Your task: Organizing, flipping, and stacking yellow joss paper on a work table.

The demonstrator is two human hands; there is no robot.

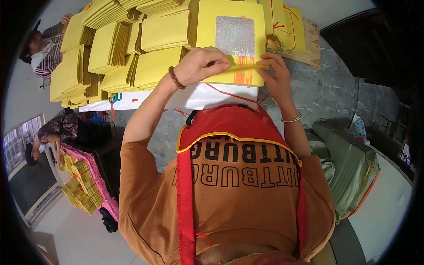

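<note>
The worktop (145, 99), covered in white, carries many piles of yellow paper sheets (119, 48) across its far and left parts; these stand squared up and look finished. Bundles tied with red string (287, 26) lie at the far right corner. At the near edge, in front of the person, sits the stack in hand (229, 26), its top sheet bearing a silver foil square (235, 36) and orange marks. Both hands work on the near edge of that top sheet. The left hand (201, 66) has its fingers closed, pinching the folded-up edge; the right hand (276, 73) has its fingers closed on the same edge just beside it. Judging by the fold, this sheet is only partly handled and the pile beneath remains. Two other people sit at the left.
</note>
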